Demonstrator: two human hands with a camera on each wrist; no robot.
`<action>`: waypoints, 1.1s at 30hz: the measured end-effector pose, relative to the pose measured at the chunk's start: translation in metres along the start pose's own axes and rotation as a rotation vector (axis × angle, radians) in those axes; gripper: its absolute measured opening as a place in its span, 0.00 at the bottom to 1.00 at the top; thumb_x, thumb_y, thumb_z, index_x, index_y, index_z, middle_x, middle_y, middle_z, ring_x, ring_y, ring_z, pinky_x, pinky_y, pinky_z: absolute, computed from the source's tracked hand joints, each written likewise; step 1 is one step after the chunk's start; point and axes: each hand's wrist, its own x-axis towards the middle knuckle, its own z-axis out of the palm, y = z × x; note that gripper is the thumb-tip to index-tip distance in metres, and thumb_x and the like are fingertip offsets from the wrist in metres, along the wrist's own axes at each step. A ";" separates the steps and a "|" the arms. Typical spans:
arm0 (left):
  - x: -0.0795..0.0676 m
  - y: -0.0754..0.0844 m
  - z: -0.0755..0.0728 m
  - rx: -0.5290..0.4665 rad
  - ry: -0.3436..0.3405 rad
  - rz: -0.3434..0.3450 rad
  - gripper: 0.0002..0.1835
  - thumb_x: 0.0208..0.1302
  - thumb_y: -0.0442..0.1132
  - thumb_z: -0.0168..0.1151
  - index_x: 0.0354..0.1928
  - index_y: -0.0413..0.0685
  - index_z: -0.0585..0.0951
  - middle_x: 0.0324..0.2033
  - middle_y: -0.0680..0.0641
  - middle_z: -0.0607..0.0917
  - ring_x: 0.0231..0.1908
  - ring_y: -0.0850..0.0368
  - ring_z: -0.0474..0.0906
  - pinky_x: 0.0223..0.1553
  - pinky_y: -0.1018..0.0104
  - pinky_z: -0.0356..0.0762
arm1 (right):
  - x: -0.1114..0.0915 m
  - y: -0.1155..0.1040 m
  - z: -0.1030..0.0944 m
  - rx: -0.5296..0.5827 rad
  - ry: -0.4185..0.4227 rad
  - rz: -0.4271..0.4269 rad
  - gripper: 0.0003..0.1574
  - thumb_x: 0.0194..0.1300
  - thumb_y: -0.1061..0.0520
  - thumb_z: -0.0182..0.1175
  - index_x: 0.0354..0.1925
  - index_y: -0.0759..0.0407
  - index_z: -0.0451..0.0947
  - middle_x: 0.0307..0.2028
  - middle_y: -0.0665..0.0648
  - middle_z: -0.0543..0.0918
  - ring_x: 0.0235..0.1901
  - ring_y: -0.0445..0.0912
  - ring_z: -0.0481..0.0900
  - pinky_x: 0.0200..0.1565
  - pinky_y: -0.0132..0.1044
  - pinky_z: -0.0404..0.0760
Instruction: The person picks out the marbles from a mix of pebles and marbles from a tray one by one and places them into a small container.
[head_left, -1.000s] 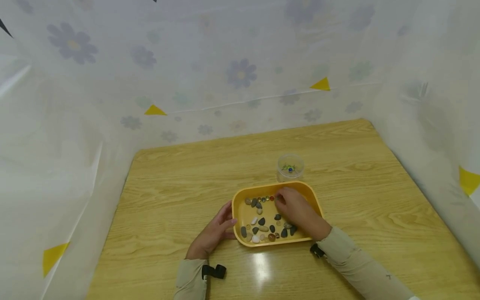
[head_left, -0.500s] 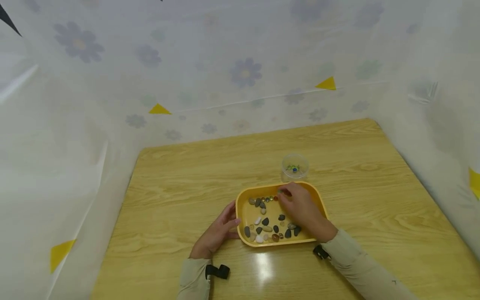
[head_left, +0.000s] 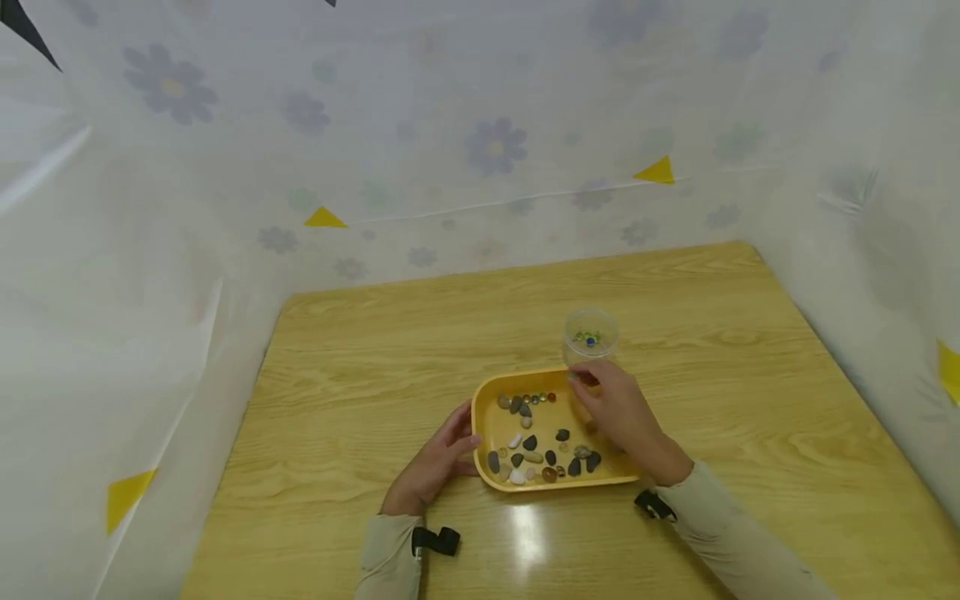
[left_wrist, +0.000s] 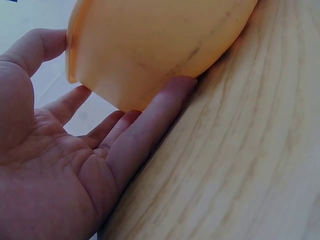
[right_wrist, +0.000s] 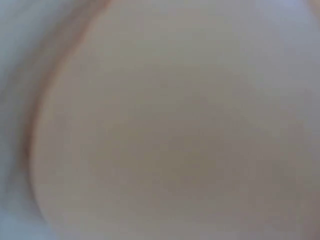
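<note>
Since the earlier frame the right hand [head_left: 621, 408] has moved a little rightward, toward the far rim, while on the table [head_left: 375, 358] the tray [head_left: 555, 416] sits with the left hand [head_left: 431, 467] curled round its left end, a hold I'd keep steady. Just beyond that rim stands the clear cup [head_left: 573, 353], near the right fingertips, which appear to pinch a barely visible greenish marble [head_left: 572, 377]. Inside, stones [head_left: 530, 442] lie below a row of marbles [head_left: 535, 399]; I'd release low beside the red marble [head_left: 552, 397] at its end, gently, lest anything roll.
</note>
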 end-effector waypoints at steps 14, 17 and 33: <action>0.004 -0.002 0.003 0.000 0.018 0.008 0.32 0.67 0.41 0.54 0.70 0.67 0.57 0.64 0.43 0.64 0.54 0.42 0.71 0.39 0.46 0.80 | 0.026 0.029 -0.051 -0.057 0.005 0.021 0.13 0.63 0.59 0.60 0.47 0.62 0.79 0.39 0.57 0.80 0.36 0.49 0.77 0.36 0.48 0.80; 0.004 -0.002 0.002 0.001 0.021 0.010 0.32 0.67 0.41 0.55 0.69 0.67 0.57 0.63 0.42 0.64 0.54 0.42 0.71 0.39 0.46 0.80 | 0.034 0.033 -0.052 -0.054 -0.028 0.021 0.14 0.64 0.58 0.59 0.48 0.62 0.78 0.40 0.58 0.80 0.37 0.50 0.77 0.37 0.48 0.80; 0.004 -0.005 0.000 0.018 0.025 0.008 0.32 0.67 0.42 0.55 0.69 0.68 0.57 0.61 0.40 0.66 0.53 0.41 0.72 0.40 0.46 0.79 | 0.068 0.050 -0.033 -0.078 -0.124 -0.021 0.13 0.64 0.61 0.58 0.46 0.64 0.78 0.39 0.59 0.80 0.37 0.50 0.78 0.38 0.47 0.80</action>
